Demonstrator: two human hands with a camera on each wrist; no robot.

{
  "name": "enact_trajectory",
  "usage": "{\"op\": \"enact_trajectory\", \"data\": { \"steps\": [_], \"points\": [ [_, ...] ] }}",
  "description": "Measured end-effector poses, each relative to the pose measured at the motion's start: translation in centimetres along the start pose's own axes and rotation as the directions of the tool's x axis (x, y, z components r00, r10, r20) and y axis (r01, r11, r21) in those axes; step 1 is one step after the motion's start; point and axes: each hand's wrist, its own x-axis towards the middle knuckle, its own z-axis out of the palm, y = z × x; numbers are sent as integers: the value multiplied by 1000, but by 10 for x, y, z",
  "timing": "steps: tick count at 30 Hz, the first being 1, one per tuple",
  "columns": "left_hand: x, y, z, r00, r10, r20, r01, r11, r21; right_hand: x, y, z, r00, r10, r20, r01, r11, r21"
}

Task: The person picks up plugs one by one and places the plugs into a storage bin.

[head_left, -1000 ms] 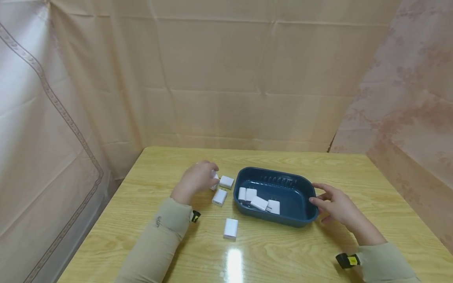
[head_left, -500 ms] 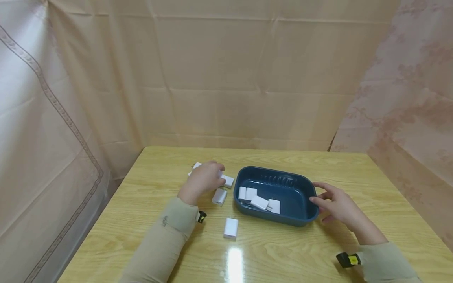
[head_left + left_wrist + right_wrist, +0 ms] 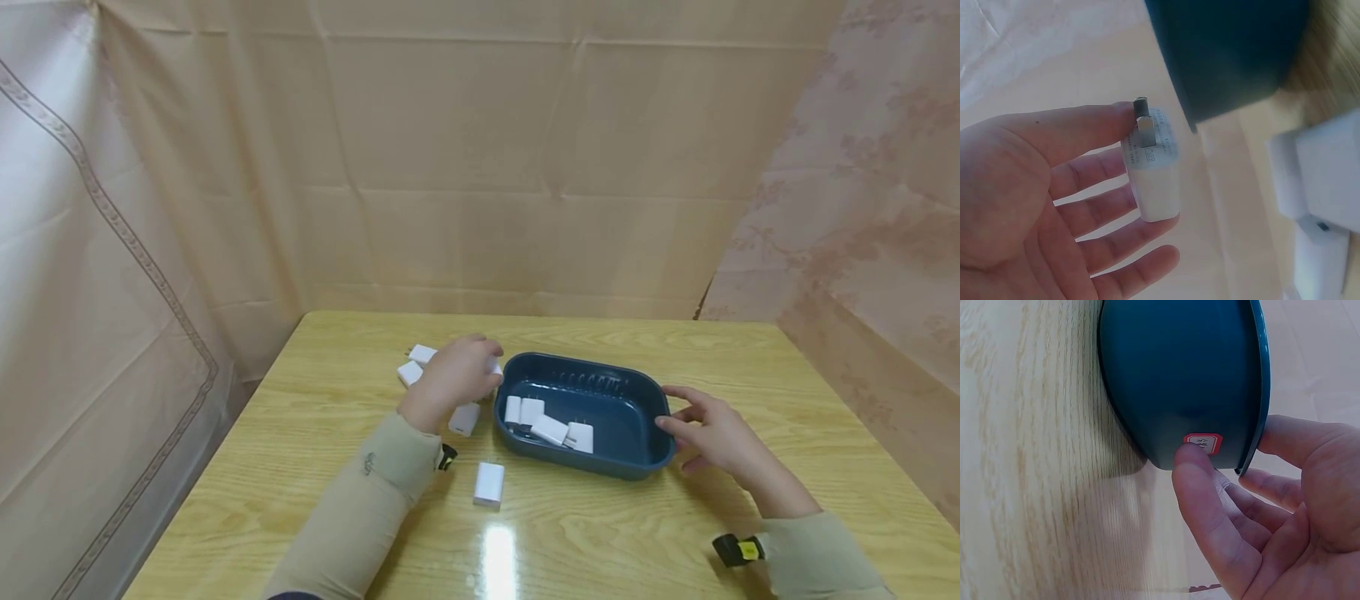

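Observation:
My left hand (image 3: 459, 371) pinches a white plug charger (image 3: 1157, 194) between thumb and fingers, beside the left end of the dark blue plastic basin (image 3: 585, 465). In the left wrist view its metal prongs (image 3: 1146, 131) face the camera, and the basin's wall is close by. My right hand (image 3: 708, 433) holds the basin's right end; in the right wrist view the thumb is at the rim and a fingertip meets the outer wall near a red-edged sticker (image 3: 1204, 444). Several white chargers (image 3: 550, 431) lie in the basin's near left part.
On the wooden table (image 3: 600, 542), one charger (image 3: 489, 485) lies in front of the basin and another (image 3: 465, 419) near my left wrist. Two more, including a charger (image 3: 409, 373), lie behind my left hand. Beige cloth (image 3: 487, 167) hangs beyond the table's far edge.
My left hand has moved right with the charger, up to the basin's left end, uncovering two chargers at the left. The right hand and the basin have stayed put.

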Motion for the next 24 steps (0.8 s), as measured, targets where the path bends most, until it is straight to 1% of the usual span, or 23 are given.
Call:
{"op": "enact_trajectory", "data": {
  "steps": [5, 12, 24],
  "points": [
    [2, 14, -1, 1000, 14, 20, -15, 1000, 16, 0, -1, -1, 1000, 3, 1, -3, 1000, -1],
    [8, 33, 1, 996, 73, 42, -74, 996, 46, 0, -1, 0, 1000, 8, 1, -8, 1000, 1],
    [19, 49, 14, 995, 72, 72, -80, 990, 112, 1, 0, 3, 1000, 1, -6, -1, 1000, 2]
  ]
}}
